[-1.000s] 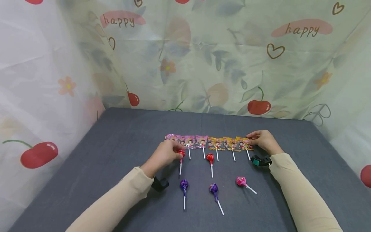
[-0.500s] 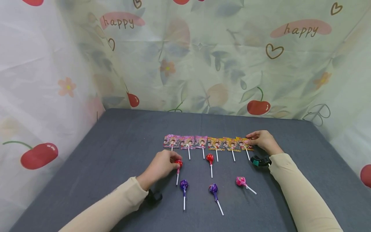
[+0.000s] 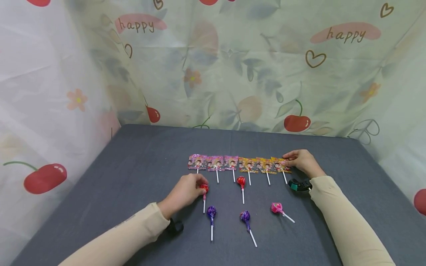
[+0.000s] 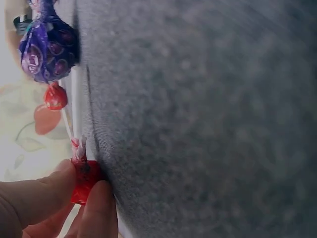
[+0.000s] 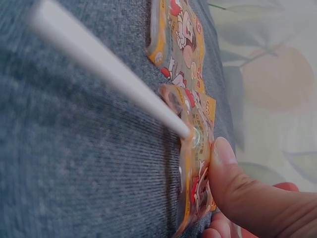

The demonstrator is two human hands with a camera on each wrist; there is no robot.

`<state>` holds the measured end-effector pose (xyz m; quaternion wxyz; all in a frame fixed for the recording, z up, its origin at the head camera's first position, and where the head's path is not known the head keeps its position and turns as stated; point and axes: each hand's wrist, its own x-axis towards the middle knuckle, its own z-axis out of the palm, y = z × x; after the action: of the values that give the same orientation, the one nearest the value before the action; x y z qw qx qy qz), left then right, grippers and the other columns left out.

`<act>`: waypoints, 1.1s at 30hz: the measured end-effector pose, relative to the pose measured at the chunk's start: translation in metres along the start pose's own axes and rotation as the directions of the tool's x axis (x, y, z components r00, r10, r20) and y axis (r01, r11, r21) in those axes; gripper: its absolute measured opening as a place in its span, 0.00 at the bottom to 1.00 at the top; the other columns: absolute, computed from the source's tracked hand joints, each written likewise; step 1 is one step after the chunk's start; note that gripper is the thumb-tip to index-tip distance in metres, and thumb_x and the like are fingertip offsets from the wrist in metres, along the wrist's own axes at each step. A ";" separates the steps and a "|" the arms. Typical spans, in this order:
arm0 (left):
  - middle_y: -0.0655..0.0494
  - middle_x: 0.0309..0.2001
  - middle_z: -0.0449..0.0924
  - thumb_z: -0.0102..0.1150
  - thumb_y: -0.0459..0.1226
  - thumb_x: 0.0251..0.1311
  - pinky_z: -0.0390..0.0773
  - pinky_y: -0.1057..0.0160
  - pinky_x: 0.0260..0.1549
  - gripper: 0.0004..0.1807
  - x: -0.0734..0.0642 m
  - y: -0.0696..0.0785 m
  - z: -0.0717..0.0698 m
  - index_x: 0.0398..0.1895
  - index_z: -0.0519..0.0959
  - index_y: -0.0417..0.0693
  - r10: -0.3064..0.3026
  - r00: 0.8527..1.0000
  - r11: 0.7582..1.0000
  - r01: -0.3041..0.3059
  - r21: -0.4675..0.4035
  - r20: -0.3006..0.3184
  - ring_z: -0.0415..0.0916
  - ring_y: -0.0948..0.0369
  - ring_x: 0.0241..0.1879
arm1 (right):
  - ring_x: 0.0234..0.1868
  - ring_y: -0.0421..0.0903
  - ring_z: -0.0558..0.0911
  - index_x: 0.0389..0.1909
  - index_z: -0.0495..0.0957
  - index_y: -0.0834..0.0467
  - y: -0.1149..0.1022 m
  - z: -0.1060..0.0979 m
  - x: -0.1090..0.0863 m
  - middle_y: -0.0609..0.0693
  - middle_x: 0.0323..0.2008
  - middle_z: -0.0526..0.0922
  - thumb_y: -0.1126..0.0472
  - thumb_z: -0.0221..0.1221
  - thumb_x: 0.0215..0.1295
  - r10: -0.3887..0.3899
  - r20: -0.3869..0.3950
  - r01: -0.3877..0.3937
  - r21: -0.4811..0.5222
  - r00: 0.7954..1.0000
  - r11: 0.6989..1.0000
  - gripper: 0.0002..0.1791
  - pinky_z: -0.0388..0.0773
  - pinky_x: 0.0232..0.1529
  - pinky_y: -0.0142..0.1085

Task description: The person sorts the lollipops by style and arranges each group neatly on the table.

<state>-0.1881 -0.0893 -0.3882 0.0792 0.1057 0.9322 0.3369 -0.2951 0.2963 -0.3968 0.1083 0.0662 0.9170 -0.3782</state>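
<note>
My left hand pinches a red-wrapped lollipop by its head, thumb on one side and fingers on the other. Its white stick points toward me, close over the table. A purple lollipop lies just to the right of that stick. At the right end of a row of flat-wrapped lollipops, my right hand grips the edge of a yellow-wrapped lollipop. The right thumb lies on the wrapper, and the other fingers are partly hidden behind it.
Left of the held yellow one, the row continues with yellow and pink flat-wrapped lollipops, sticks toward me. Nearer lie another red lollipop, a second purple one and a round pink one. Printed cloth hangs behind the grey table.
My left hand has drawn the red lollipop back toward me and slightly left, uncovering the leftmost pink-wrapped one. It has barely moved over the last half second. My right hand has stayed in place.
</note>
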 end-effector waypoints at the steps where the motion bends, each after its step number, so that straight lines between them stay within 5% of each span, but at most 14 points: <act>1: 0.55 0.32 0.82 0.66 0.31 0.57 0.77 0.61 0.35 0.07 0.000 0.000 0.000 0.39 0.83 0.44 0.013 1.000 1.000 -0.013 0.016 -0.002 0.75 0.63 0.32 | 0.49 0.55 0.71 0.56 0.76 0.67 -0.001 0.000 0.000 0.66 0.54 0.76 0.58 0.64 0.63 0.001 -0.001 -0.001 -0.003 1.000 1.000 0.23 0.69 0.50 0.45; 18: 0.56 0.32 0.82 0.67 0.31 0.54 0.77 0.58 0.39 0.05 0.003 -0.001 0.000 0.33 0.82 0.47 0.078 0.997 0.993 -0.078 0.087 -0.005 0.76 0.62 0.34 | 0.49 0.54 0.71 0.56 0.76 0.66 0.000 0.003 -0.004 0.65 0.53 0.77 0.54 0.64 0.63 -0.027 -0.009 0.027 -0.027 1.000 0.999 0.26 0.69 0.48 0.45; 26: 0.56 0.32 0.81 0.67 0.31 0.55 0.77 0.59 0.39 0.05 0.003 -0.002 -0.001 0.34 0.82 0.47 0.060 0.998 0.995 -0.061 0.080 0.005 0.75 0.62 0.33 | 0.53 0.55 0.72 0.58 0.74 0.66 0.001 -0.003 -0.006 0.67 0.58 0.73 0.53 0.64 0.63 -0.067 0.043 0.066 0.016 0.997 0.998 0.28 0.72 0.48 0.41; 33: 0.56 0.33 0.82 0.67 0.31 0.56 0.78 0.58 0.39 0.05 0.003 -0.001 0.000 0.34 0.81 0.47 0.049 0.999 0.996 -0.050 0.077 0.021 0.75 0.62 0.34 | 0.46 0.50 0.78 0.59 0.72 0.68 -0.002 -0.009 -0.009 0.67 0.56 0.76 0.56 0.61 0.65 -0.078 0.041 0.076 0.046 0.996 0.996 0.27 0.76 0.46 0.39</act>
<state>-0.1912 -0.0898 -0.3889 0.0758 0.1349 0.9408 0.3015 -0.2878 0.3007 -0.3867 0.1118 0.0252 0.9077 -0.4036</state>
